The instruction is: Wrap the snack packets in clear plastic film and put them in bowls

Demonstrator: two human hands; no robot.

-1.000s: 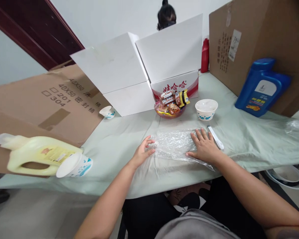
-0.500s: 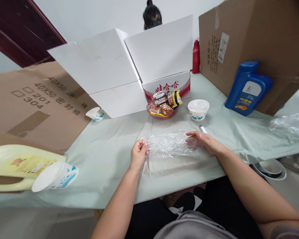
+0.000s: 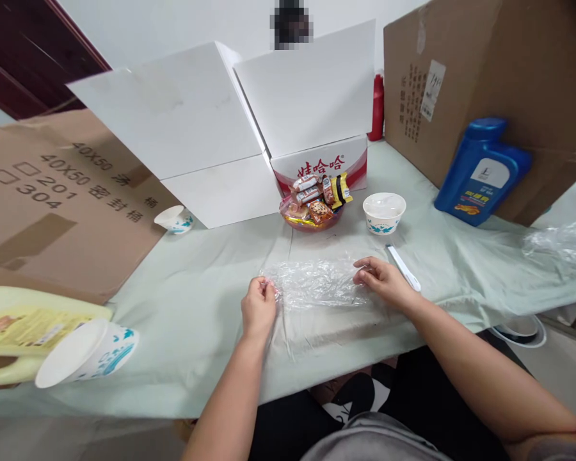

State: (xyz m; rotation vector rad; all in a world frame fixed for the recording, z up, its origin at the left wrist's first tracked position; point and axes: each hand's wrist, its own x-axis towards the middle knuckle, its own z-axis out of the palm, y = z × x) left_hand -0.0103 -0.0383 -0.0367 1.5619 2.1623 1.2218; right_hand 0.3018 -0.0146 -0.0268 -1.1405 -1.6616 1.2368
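A crinkled sheet of clear plastic film [image 3: 317, 285] lies on the cloth-covered table in front of me, stretched between both hands. My left hand [image 3: 260, 304] is closed in a pinch on the film's left end. At the right end, my right hand [image 3: 384, 282] has its fingers bent around the film's edge, thumb and forefinger close together; part of the grip is hidden. Just beyond that hand lies a white utility knife [image 3: 403, 267]. Behind the film sit a pink bowl [image 3: 312, 224] of wrapped snacks [image 3: 319, 197] and a white paper bowl [image 3: 384, 214] with a blue leaf pattern.
White carton flaps [image 3: 312, 89] rise at the back, a person's head [image 3: 292, 25] above them. Brown cardboard boxes [image 3: 499, 77] flank the table. A blue bottle [image 3: 482, 173] stands right; a yellow jug [image 3: 33, 320] and tilted paper bowl [image 3: 91, 352] are at left. More plastic [image 3: 564, 243] lies far right.
My right hand has gone from flat, spread fingers to bent ones at the film's edge, uncovering the knife. The film and left hand have shifted slightly left in view.
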